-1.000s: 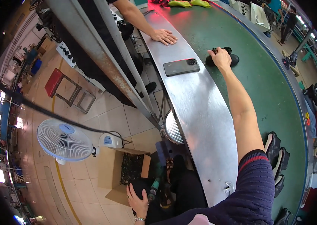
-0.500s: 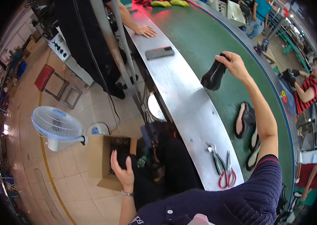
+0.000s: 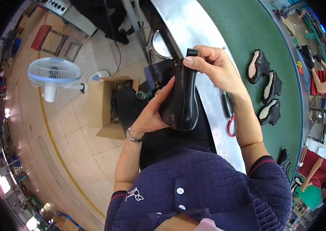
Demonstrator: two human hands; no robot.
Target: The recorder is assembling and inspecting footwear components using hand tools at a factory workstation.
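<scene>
A black leather shoe [image 3: 181, 102] is held upright in front of my body, its rounded end down and its narrow end up. My left hand [image 3: 152, 115], with a metal watch on the wrist, is wrapped round its lower left side. My right hand [image 3: 220, 72] pinches the narrow top, thumb in front, next to a small glossy black piece [image 3: 192, 52] that sticks up there. Whether that piece is part of the shoe I cannot tell. Beneath my right forearm lie pliers [image 3: 227, 106] and a red-handled tool [image 3: 231, 127], partly hidden.
Several black shoes with pale undersides [image 3: 269, 88] lie on the green belt [image 3: 234, 30], beside the metal ledge [image 3: 188, 23]. An open cardboard box [image 3: 97, 104] stands by my legs. Further left are a fan [image 3: 54, 73] and a red-topped stool [image 3: 40, 37]. People work across the belt.
My right hand has brought the shoe from above the belt to in front of my body. My left hand, empty before near the box, now holds it too. The view has tilted down.
</scene>
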